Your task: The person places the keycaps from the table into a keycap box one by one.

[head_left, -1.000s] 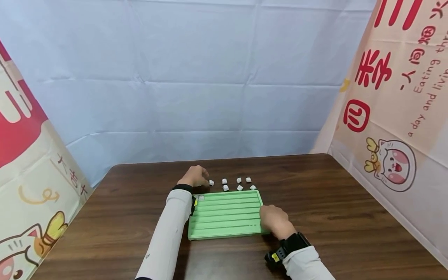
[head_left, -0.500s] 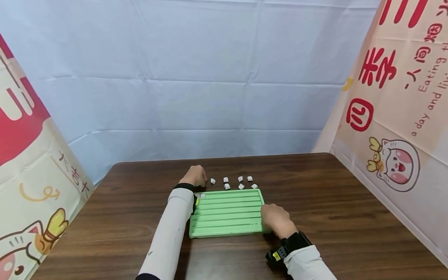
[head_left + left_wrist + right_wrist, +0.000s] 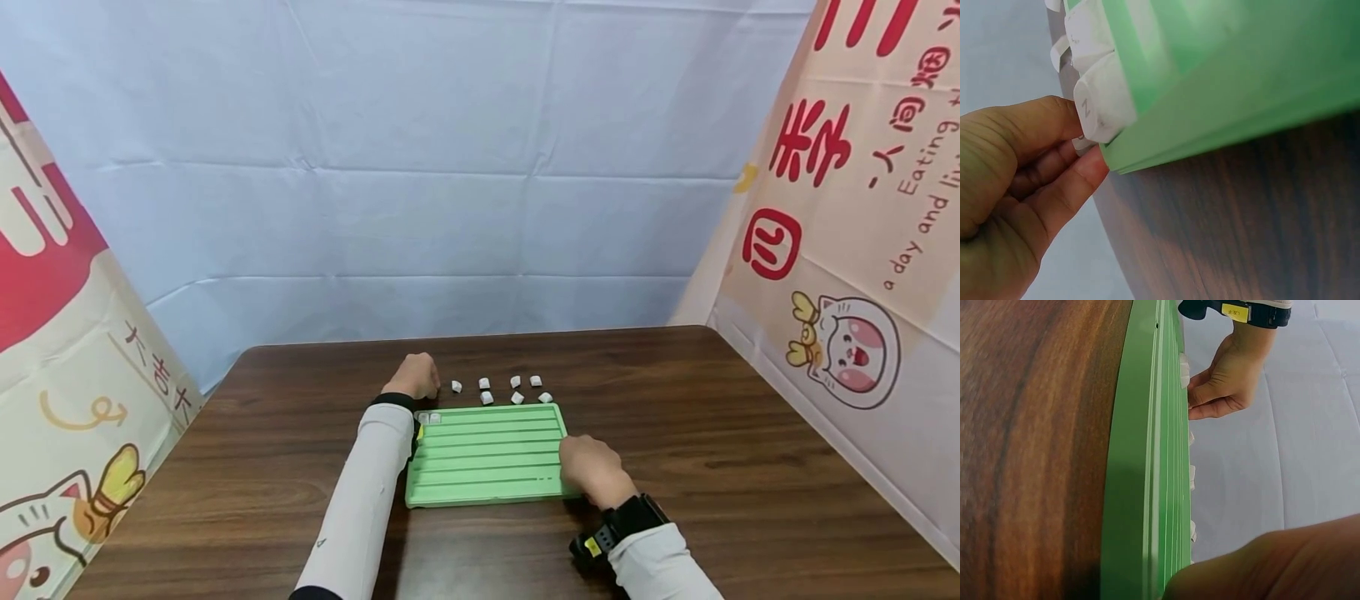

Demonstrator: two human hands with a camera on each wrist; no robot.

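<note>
Head view: a ridged green tray (image 3: pixel 487 454) is lying on the brown wooden table (image 3: pixel 750 467), with wood stretching well out to its left and right and a narrower strip running between its far edge and the table's far edge. The right hand (image 3: pixel 592 471) is gripping the tray's right edge, fingers curling in (their tips are hiding from every view). The left hand (image 3: pixel 412 377) is reaching just past the tray's far left corner, its thumb and finger standing narrow and pinching a small white piece (image 3: pixel 1083 143), mostly hidden; whether that piece is touching the tray wall, I cannot tell.

Two more pieces are sitting side by side at the left end of the farthest groove: a lettered cap (image 3: pixel 1107 103) (its mark is reading as N or Z) at the corner and a second cap (image 3: pixel 1088 34) next to it. The rest of that groove is running bare to the right edge. Seven loose white pieces (image 3: pixel 487 398) are lying beyond the far edge, three just beside it and four farther back, the leftmost near the left hand. A pale blue cloth (image 3: pixel 420 167) is hanging behind the table.
</note>
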